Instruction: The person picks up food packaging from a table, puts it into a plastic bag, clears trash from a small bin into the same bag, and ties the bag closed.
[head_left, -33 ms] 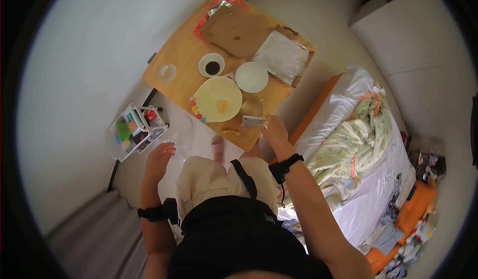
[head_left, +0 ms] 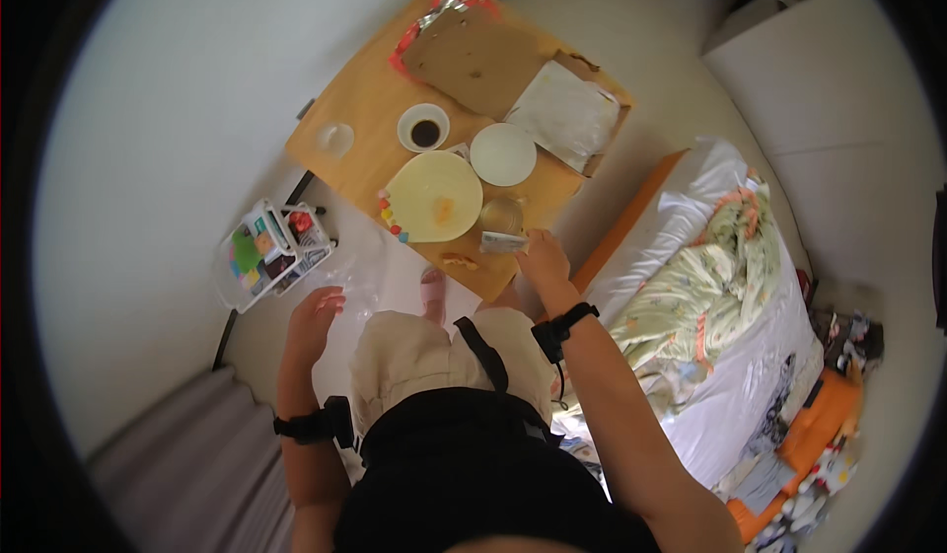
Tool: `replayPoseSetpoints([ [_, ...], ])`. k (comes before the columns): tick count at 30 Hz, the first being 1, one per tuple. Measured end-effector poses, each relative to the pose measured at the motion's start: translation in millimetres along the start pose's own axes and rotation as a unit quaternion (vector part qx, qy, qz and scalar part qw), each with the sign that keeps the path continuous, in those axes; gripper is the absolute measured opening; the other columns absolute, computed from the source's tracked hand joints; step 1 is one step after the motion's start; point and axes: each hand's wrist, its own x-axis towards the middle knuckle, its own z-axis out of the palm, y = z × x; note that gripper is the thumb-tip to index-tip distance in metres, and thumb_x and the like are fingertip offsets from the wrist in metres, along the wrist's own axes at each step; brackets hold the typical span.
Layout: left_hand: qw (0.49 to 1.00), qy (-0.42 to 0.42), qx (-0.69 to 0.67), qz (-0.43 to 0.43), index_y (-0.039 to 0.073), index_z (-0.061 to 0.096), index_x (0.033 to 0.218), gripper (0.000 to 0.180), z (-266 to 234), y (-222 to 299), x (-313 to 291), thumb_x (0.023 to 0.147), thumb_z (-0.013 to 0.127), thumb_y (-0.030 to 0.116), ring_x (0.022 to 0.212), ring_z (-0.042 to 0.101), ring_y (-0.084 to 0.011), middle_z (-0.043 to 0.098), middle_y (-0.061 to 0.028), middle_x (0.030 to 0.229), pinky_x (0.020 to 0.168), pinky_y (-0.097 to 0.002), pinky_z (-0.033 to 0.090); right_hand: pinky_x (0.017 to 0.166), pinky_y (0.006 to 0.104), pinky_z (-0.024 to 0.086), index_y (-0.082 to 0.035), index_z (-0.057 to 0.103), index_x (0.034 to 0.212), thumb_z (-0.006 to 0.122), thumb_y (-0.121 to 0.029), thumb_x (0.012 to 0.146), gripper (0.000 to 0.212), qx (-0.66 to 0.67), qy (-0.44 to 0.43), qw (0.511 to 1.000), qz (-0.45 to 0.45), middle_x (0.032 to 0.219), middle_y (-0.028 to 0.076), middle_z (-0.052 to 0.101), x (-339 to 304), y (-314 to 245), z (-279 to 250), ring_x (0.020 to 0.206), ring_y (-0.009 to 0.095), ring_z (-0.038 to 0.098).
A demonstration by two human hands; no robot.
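Pale packet (head_left: 501, 242) stays pinched in the right hand (head_left: 546, 263), right of the yellow bowl (head_left: 429, 178), unreleased; left hand (head_left: 313, 321) loosely curled, empty.

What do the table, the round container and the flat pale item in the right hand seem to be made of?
Table: wood or wood-look laminate, smooth, by its even warm-brown surface.
Round container: clear plastic or glass; the table's colour seems to show through.
Flat pale item: perhaps paper or plastic; too small to tell.

Home bedroom: bed (head_left: 705, 430), rumpled quilt (head_left: 691, 287)
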Motion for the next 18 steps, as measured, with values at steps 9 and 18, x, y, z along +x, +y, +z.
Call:
replayPoseSetpoints([
  [9, 0.979, 0.136, -0.087, -0.124, -0.001, 0.053, 0.107, 0.026, 60, 16, -45, 0.085, 0.045, 0.011, 0.083, 0.055, -0.0143, 0.059, -0.0099, 0.094, 0.076, -0.0258, 0.043, 0.067, 0.0384, 0.044, -0.007, 0.054, 0.081, 0.052, -0.020, 0.074, 0.015, 0.010, -0.198, 0.968, -0.151, 0.086, 0.010, 0.054, 23, -2, -18, 0.083, 0.029, 0.055],
  [18, 0.960, 0.197, -0.151, -0.129, -0.001, 0.053, 0.106, 0.025, 111, 21, -63, 0.085, 0.045, 0.009, 0.084, 0.054, -0.0144, 0.058, -0.0079, 0.094, 0.078, -0.0253, 0.042, 0.059, 0.0382, 0.044, -0.003, 0.055, 0.078, 0.056, -0.022, 0.070, 0.020, 0.235, -0.151, 0.956, -0.096, 0.073, 0.016, 0.059, 78, -27, -96, 0.068, 0.033, 0.057],
])
